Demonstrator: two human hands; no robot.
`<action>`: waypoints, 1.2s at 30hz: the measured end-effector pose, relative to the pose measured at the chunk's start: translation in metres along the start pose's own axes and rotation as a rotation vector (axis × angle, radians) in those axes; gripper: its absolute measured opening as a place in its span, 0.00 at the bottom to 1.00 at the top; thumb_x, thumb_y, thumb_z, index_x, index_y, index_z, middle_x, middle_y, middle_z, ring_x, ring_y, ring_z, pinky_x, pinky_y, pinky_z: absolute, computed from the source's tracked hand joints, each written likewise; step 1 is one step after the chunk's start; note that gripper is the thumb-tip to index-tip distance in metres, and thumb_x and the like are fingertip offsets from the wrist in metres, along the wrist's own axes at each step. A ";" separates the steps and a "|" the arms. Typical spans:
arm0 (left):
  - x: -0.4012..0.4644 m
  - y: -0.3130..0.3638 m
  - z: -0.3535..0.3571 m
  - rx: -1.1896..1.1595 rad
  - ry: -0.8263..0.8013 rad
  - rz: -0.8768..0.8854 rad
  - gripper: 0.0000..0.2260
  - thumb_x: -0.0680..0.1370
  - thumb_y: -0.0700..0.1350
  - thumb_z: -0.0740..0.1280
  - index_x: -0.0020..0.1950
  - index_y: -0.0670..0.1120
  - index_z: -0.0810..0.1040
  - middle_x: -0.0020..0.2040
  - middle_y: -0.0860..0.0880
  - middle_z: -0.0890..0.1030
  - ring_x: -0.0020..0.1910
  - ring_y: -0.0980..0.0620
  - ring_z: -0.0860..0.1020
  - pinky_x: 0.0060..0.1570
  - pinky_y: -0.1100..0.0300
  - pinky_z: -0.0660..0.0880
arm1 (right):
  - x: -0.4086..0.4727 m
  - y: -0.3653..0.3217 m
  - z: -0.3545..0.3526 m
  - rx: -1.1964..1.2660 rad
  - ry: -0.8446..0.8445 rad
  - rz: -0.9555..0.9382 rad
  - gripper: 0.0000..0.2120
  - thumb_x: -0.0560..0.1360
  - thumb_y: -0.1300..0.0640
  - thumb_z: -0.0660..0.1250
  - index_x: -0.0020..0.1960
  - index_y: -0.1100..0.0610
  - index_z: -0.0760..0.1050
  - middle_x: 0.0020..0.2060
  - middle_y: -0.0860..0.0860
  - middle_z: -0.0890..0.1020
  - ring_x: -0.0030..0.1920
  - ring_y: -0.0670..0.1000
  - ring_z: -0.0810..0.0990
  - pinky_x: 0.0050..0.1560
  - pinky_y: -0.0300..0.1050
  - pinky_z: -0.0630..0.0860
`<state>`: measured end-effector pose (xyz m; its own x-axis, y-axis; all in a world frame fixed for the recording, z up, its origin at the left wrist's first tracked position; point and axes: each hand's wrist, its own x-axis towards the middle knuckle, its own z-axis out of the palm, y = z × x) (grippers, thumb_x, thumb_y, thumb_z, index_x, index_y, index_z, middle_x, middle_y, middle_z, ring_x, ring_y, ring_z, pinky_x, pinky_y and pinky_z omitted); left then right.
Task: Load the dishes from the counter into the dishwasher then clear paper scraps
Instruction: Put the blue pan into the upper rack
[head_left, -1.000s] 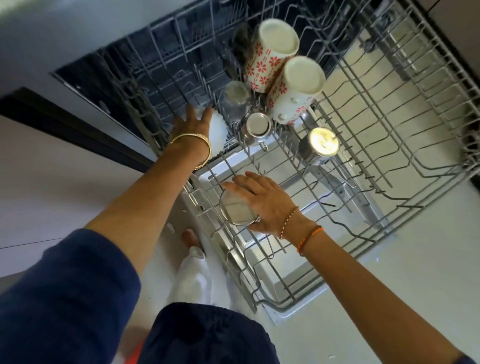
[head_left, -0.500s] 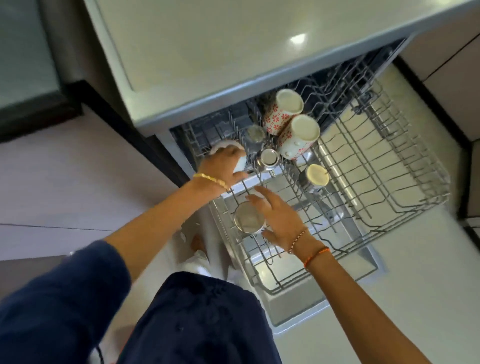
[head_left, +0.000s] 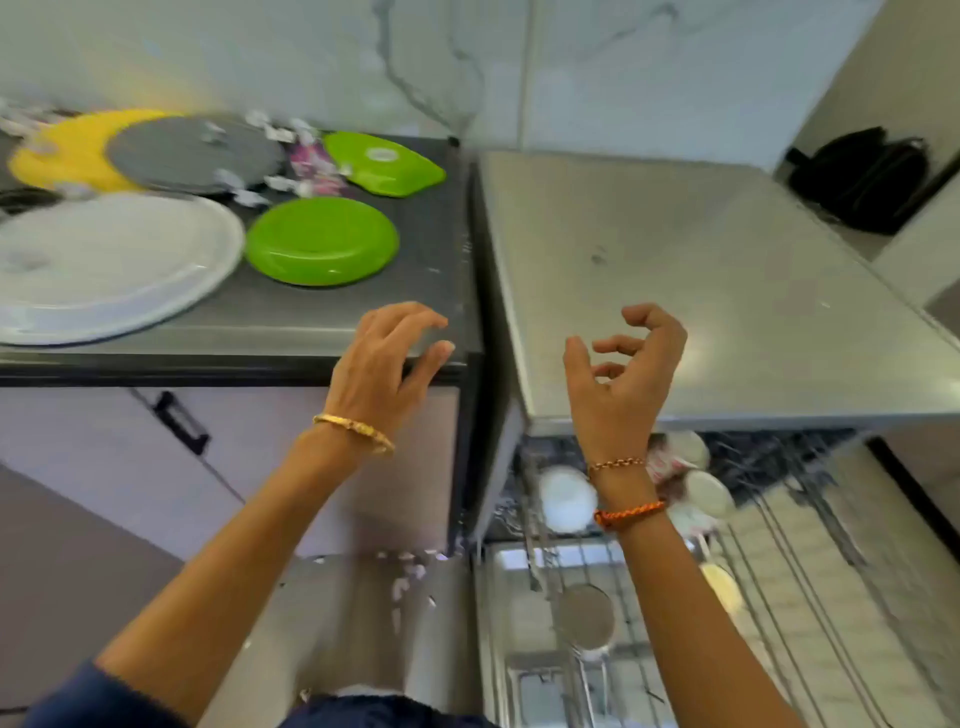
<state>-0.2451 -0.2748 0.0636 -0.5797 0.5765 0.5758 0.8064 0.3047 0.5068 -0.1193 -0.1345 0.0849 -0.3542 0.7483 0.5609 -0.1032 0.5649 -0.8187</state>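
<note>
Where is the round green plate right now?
In the head view, the round green plastic plate lies on the dark counter at left, between the big white plate and the counter's right edge.

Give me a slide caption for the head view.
Both empty hands, left and right, rise toward plates on the dark counter.

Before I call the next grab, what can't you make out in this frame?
- Head view, rack: motion blur smears the cups; their count and seating are unclear, and the right hand's wrist covers some.
- White plate and yellow plate: cut off by the left edge.
- Paper scraps: too small and blurred to count.
- Grey plate: hides part of the yellow plate.
- Left hand: contact with the counter is unclear.
</note>
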 end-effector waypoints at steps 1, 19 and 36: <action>0.004 -0.016 -0.018 0.008 0.047 -0.054 0.18 0.76 0.49 0.59 0.52 0.38 0.79 0.51 0.38 0.79 0.55 0.47 0.72 0.56 0.61 0.64 | 0.001 -0.013 0.027 0.053 -0.020 0.007 0.19 0.67 0.60 0.68 0.48 0.44 0.62 0.49 0.40 0.67 0.36 0.39 0.72 0.31 0.30 0.69; -0.013 -0.313 -0.338 -0.293 0.829 -1.016 0.11 0.80 0.52 0.57 0.57 0.48 0.73 0.59 0.45 0.73 0.62 0.48 0.70 0.63 0.53 0.67 | -0.091 -0.142 0.470 0.137 -0.974 0.147 0.23 0.71 0.58 0.71 0.64 0.59 0.69 0.60 0.55 0.74 0.50 0.53 0.77 0.44 0.34 0.72; 0.021 -0.488 -0.399 -0.655 1.294 -1.380 0.09 0.78 0.40 0.61 0.37 0.47 0.69 0.39 0.51 0.73 0.35 0.57 0.69 0.30 0.68 0.68 | -0.083 -0.130 0.697 -0.490 -1.252 -0.467 0.22 0.78 0.45 0.58 0.64 0.59 0.66 0.59 0.58 0.73 0.59 0.58 0.71 0.56 0.50 0.68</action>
<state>-0.6977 -0.7140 0.0848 -0.6238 -0.6384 -0.4510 -0.1566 -0.4632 0.8723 -0.7244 -0.5124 0.0588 -0.9793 -0.1880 0.0748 -0.2022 0.9250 -0.3218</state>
